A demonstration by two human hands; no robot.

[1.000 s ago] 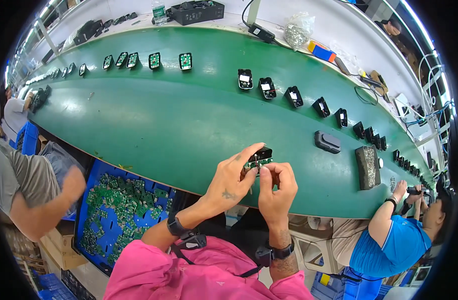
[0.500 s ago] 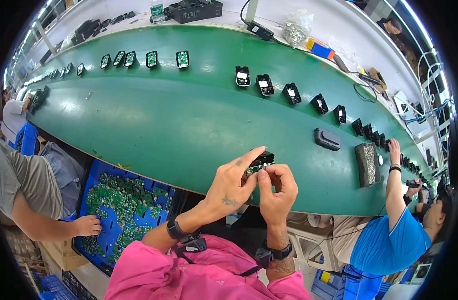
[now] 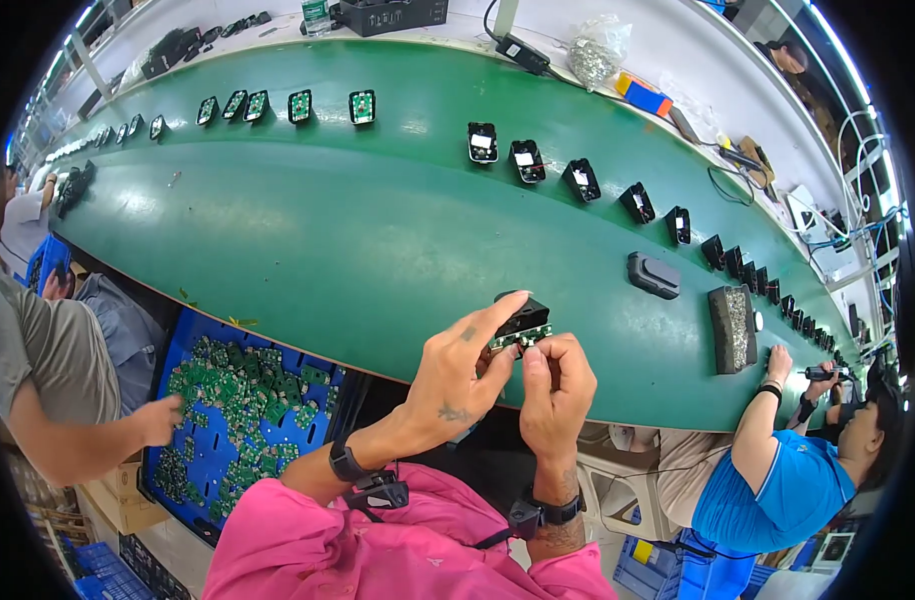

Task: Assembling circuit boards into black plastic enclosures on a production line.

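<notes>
Over the near edge of the table, my left hand (image 3: 453, 375) grips a small black plastic housing (image 3: 526, 312) between its index finger and thumb. A green circuit board (image 3: 518, 339) sits at the near side of the housing, at a slant. My right hand (image 3: 560, 395) is closed in a pinch, thumb and index finger at the board's right edge. What lies exactly between those fingertips is too small to make out.
Rows of black housings with boards (image 3: 363, 107) and others with white labels (image 3: 483, 143) line the green table (image 3: 378, 220). A dark grey case (image 3: 655, 276) and a foam block (image 3: 733, 330) lie right. Left stands a blue bin (image 3: 203, 345) of circuit boards. Co-workers sit on both sides.
My right thumb has slid slightly right and down along the board, uncovering more of it. The right co-worker's hand has drawn back from the housings; the left co-worker's hand has lifted off the boards.
</notes>
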